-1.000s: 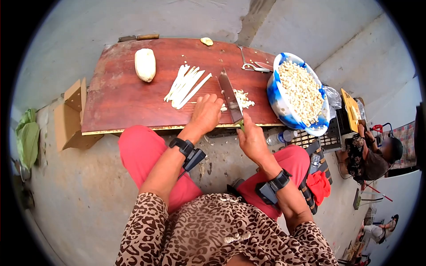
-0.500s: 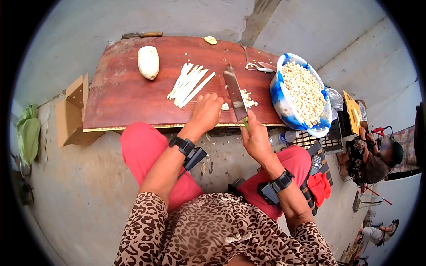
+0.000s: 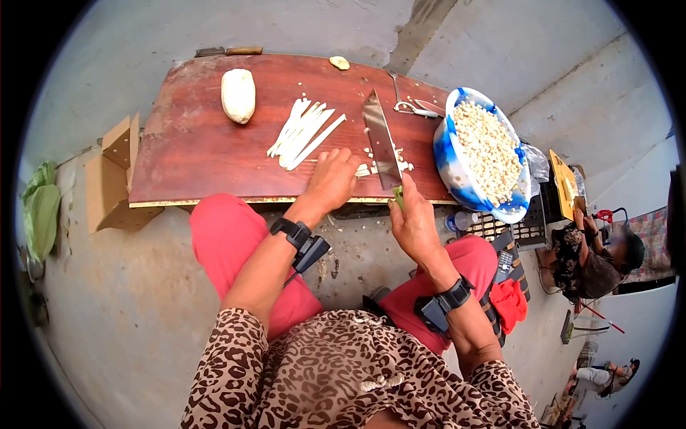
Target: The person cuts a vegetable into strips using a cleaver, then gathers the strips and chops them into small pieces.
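My right hand [image 3: 414, 220] is closed around the green handle of a cleaver [image 3: 384, 143], whose broad blade points away from me over the red-brown table [image 3: 193, 157]. My left hand [image 3: 333, 177] presses down near the table's front edge with fingers curled over pale vegetable strips [image 3: 364, 171]. Their ends stick out between the fingertips and the blade. Small cut bits [image 3: 401, 163] lie around the blade. More long white strips [image 3: 306, 132] rest beyond my left hand. Farther left sits a whole peeled white vegetable [image 3: 238, 96].
A blue-and-white basin [image 3: 450, 154] full of diced pieces stands at the table's right end. Scissors [image 3: 416, 109], a knife [image 3: 230, 51] and an offcut [image 3: 339, 63] lie along the far side. A cardboard box [image 3: 113, 175] is left of the table. Another person [image 3: 604, 261] sits at far right.
The cleaver has shifted slightly and its blade face shows more. More cut bits show around the blade. My left hand stays on the strips.
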A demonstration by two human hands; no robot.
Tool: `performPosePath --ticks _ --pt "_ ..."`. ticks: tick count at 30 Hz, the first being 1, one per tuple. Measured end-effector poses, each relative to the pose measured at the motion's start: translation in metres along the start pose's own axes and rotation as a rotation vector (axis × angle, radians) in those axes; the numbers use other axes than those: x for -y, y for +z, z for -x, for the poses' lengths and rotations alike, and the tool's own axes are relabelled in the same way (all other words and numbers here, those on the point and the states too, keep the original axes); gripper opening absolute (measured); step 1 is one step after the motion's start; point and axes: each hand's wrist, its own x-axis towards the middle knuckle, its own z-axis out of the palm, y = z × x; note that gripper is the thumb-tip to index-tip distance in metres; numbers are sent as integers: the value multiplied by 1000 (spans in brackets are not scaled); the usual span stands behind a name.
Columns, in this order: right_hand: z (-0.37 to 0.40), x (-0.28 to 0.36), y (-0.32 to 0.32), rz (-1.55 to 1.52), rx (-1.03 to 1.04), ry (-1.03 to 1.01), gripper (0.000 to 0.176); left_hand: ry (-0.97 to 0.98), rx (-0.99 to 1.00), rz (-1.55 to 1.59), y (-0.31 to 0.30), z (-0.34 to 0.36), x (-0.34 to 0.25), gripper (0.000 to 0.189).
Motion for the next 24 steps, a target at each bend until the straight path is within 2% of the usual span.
performPosePath --ticks 2,5,8,9,12,19,24 --pt "1 4 2 -14 -19 -36 55 3 -17 -2 1 0 1 16" --pt "6 0 11 49 125 79 55 10 8 -2 0 0 3 16" --pt "0 -8 4 39 146 59 54 9 29 10 -3 1 2 16" --pt "-2 -5 0 36 144 86 52 14 24 15 -1 0 3 15" --pt "-3 1 -6 0 2 -50 52 37 -11 65 7 -4 4 17" --pt "3 -5 9 -10 100 35 54 34 43 38 6 -5 3 20" --pt "-4 3 -4 -54 27 -43 55 18 -30 28 -1 -2 0 25"
